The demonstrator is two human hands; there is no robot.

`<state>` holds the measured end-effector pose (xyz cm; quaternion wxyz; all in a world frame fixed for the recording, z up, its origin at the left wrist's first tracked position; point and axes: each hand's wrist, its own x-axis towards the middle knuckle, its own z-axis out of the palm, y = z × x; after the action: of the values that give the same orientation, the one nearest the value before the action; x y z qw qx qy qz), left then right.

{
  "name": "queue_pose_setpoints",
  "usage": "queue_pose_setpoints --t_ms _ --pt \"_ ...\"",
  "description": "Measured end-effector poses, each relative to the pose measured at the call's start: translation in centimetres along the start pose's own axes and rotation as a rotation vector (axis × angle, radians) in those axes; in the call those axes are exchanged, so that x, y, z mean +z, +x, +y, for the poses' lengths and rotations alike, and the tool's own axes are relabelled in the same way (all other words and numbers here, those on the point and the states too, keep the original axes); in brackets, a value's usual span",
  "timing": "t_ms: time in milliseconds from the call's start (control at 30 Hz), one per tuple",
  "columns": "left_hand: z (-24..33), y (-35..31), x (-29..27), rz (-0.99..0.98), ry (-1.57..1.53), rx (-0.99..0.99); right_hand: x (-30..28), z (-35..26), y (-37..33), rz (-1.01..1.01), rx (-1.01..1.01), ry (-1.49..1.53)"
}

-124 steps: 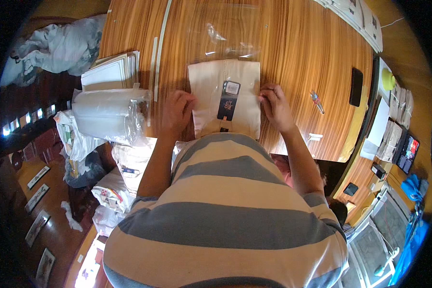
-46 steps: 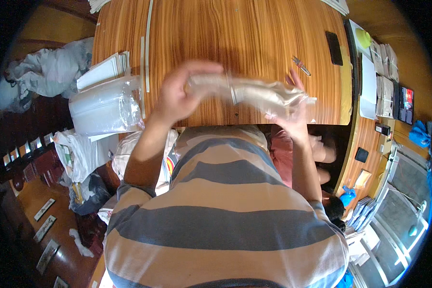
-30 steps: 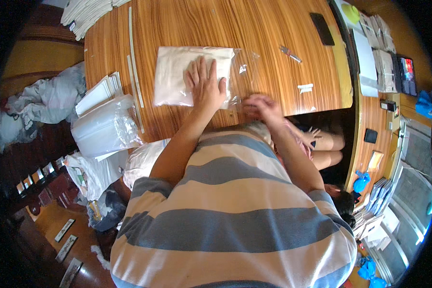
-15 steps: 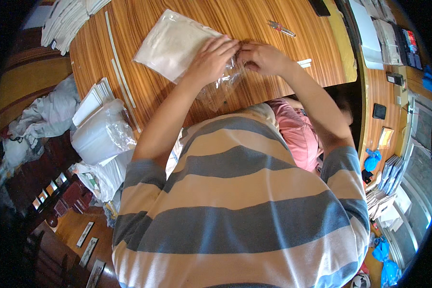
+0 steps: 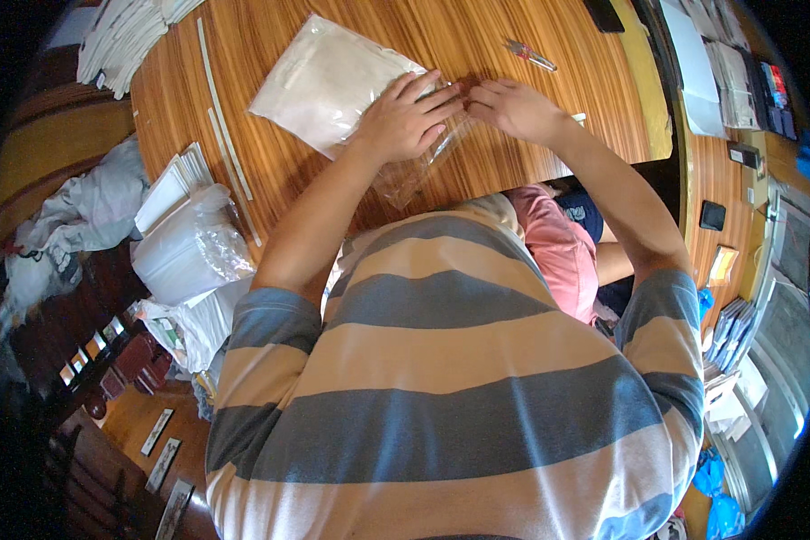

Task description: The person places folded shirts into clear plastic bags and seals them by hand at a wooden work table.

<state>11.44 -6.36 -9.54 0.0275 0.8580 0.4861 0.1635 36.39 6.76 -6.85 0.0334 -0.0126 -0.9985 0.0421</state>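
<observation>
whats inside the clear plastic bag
A flat pale cream packet fills the clear plastic bag. The left hand covers its near end, so anything beneath is hidden.

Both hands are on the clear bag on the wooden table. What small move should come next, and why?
Probably slide the right hand away from the left along the bag's open end. The left hand lies flat on the clear plastic bag with its cream-coloured content, pinning it to the wooden table, while the right fingertips pinch the edge beside it. The loose plastic near the body looks crumpled.
</observation>
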Motion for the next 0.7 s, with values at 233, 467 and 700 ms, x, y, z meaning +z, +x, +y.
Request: queue_pose_setpoints --t_ms 233,467,700 --pt "-0.2 0.0 -0.2 -0.028 -0.007 -0.024 0.1 -0.3 0.9 -0.022 -0.097 -0.036" --pt "-0.1 -0.2 0.0 -0.036 -0.017 -0.027 -0.1 -0.3 -0.3 0.025 -0.225 -0.086" --pt "-0.4 -0.2 0.5 -0.056 -0.064 0.046 -0.9 -2.3 -1.3 0.064 -0.225 -0.11"
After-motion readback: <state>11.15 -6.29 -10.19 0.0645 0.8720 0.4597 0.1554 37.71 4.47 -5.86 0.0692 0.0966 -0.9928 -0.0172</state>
